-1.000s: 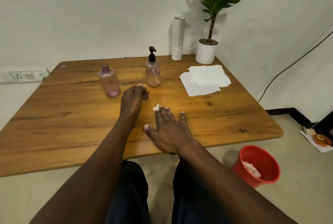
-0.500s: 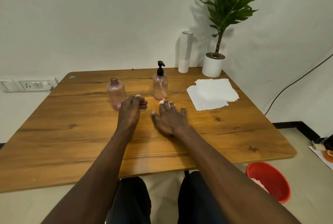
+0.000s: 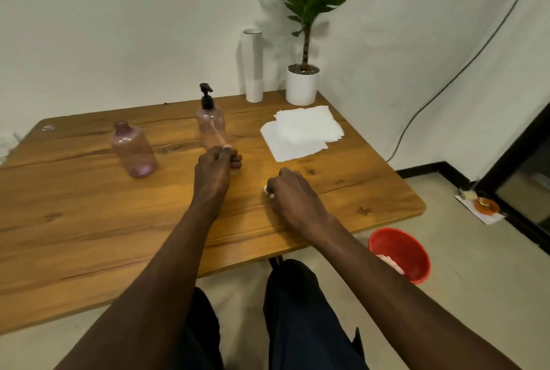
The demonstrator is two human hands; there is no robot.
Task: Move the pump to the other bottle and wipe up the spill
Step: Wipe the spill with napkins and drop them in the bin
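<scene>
From my seat I see the right hand curled into a fist on the brown wooden table, clenched around a small white wad of tissue that peeks out at the thumb side. The left hand rests knuckles-down with fingers loosely curled and nothing in it, just in front of the clear pink plastic bottle that wears the black pump; whether the fingertips touch that bottle I cannot tell. That bottle looks nearly empty, with the pump's tube visible inside. Well to its left stands the second clear pink bottle, uncapped, upright, with a little pink tint at its base. To the right lies a loose stack of white paper napkins. On the floor by the table's right edge sits a red plastic bin holding crumpled white paper.
</scene>
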